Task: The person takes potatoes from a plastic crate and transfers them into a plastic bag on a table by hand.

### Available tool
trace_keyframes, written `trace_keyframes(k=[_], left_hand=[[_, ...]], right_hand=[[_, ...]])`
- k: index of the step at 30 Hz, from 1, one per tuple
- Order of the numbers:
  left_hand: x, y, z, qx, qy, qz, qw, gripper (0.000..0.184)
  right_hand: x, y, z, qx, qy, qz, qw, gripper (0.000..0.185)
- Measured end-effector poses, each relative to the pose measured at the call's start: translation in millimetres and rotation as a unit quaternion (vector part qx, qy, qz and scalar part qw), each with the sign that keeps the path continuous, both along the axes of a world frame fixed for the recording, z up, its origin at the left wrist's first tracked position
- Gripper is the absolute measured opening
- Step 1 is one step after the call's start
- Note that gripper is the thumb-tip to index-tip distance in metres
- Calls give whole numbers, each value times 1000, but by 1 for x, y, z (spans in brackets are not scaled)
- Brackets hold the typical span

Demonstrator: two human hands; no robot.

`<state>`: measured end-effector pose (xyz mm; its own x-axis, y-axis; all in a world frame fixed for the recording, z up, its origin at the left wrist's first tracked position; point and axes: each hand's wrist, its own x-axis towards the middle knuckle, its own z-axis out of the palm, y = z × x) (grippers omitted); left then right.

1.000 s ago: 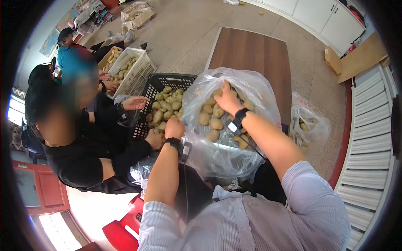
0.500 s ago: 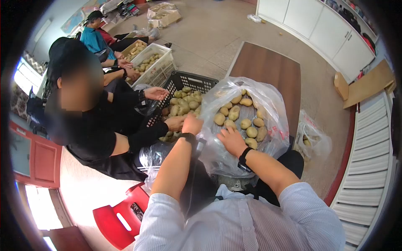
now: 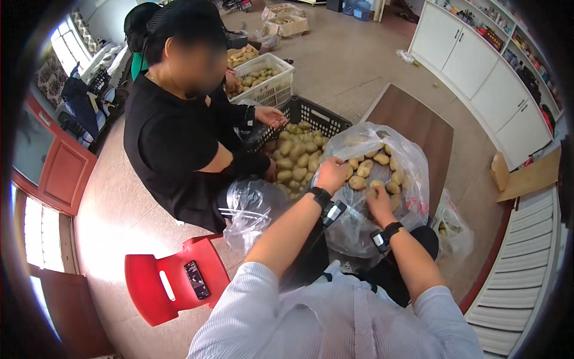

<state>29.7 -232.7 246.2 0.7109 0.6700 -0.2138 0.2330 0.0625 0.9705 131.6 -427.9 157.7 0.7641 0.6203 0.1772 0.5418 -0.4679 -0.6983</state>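
A clear plastic bag stands open, with potatoes lying inside it. My left hand is at the bag's left rim, fingers closed; what they hold, if anything, is hidden. Inside the bag's lower part, my right hand has its fingers closed at a potato. Just left of the bag is a black crate filled with potatoes. A co-worker's hands reach over that crate, one palm-up at its far left edge, the other at its near left side.
A red chair carrying a phone is at the lower left. Behind the bag is a brown tabletop. Another plastic bag sits on the floor at right. A white crate of potatoes stands beyond the black one.
The view has swung left. My left hand has moved from the black crate's edge to the bag's rim. My right hand has gone from the bag's near rim to the potatoes inside.
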Motion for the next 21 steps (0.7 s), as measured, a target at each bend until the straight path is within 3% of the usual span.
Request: trace_keyframes(k=[1, 2, 3, 4, 5, 10, 14, 16, 17, 18, 19, 21], left_hand=[[-3, -7, 9, 0, -1, -2, 1000, 32], [-4, -14, 15, -45, 2, -19, 999, 30], [-6, -21, 21, -90, 4, -36, 995, 28], [-4, -26, 18, -90, -1, -41, 995, 28], [-3, -31, 15, -112, 4, -54, 992, 29], [-10, -50, 17, -152, 5, -75, 986, 32], [-16, -49, 28, -200, 20, -74, 977, 39], [-19, -47, 29, -330, 8, -120, 936, 39], [-18, -45, 24, -328, 6, -120, 937, 39], [-15, -43, 18, -356, -10, -133, 925, 40], [-13, -41, 14, -383, -24, -146, 912, 41], [-9, -37, 5, -395, -51, -128, 908, 40]], right_hand=[[6, 3, 0, 63, 208, -73, 973, 21], [6, 3, 14, 66, 205, -76, 974, 21], [7, -2, 30, 120, 417, -111, 894, 20], [7, -7, 43, 169, 606, -137, 765, 20], [3, -9, 51, 195, 615, -117, 755, 15], [-21, 1, 78, 203, 536, -62, 817, 8], [-38, 13, 106, 131, 460, -5, 878, 23], [-44, 21, 106, 94, 417, 27, 904, 32], [-50, 25, 103, 94, 231, 32, 968, 38], [-53, 29, 102, 90, 35, 35, 995, 44], [-53, 30, 105, 35, 83, 9, 996, 48], [-54, 31, 109, 60, 74, 10, 995, 47]])
